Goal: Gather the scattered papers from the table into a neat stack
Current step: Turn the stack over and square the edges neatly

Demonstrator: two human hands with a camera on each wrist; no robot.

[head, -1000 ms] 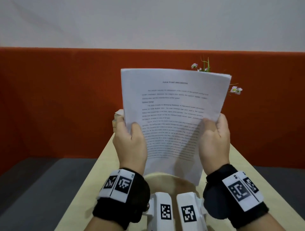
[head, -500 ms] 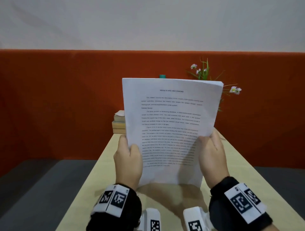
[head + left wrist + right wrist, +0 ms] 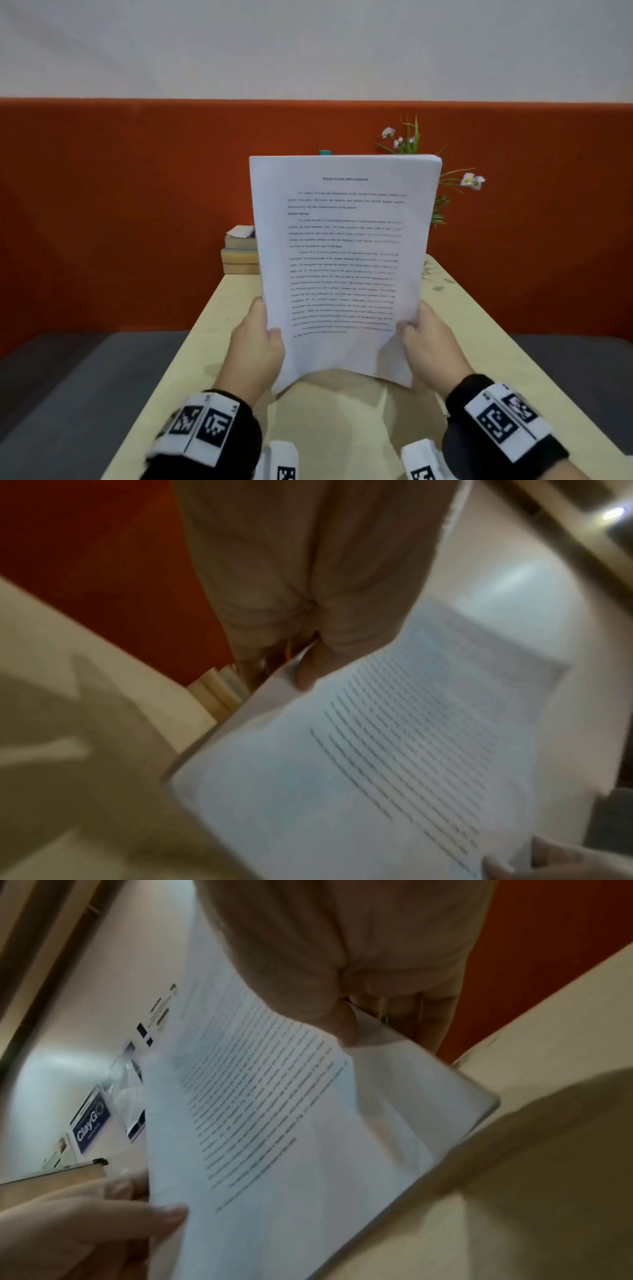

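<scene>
The tabletop (image 3: 219,308) stretches away from the person, pale wood, and no loose sheet shows on the parts of it that are in view; the middle is hidden behind what the hands hold. At its far end sit a stack of books (image 3: 240,255) and, to the right, a plant with small pale flowers (image 3: 411,140).

The stack of printed papers (image 3: 346,260) is up off the surface, held nearly upright in front of the person with its bottom edge close above the tabletop; whether it touches is not clear. The top edges look squared, with only slight thickness showing at the upper right corner, so the gathering seems done and the sheets are largely aligned.

The left hand (image 3: 258,346) grips the lower left edge, thumb on the printed face and fingers curled behind. The right hand (image 3: 430,346) pinches the lower right edge the same way, as the right wrist view also shows.

What looks left, by my reading: perhaps a tap on the tabletop to even the bottom edge, then laying the pile down flat.
</scene>
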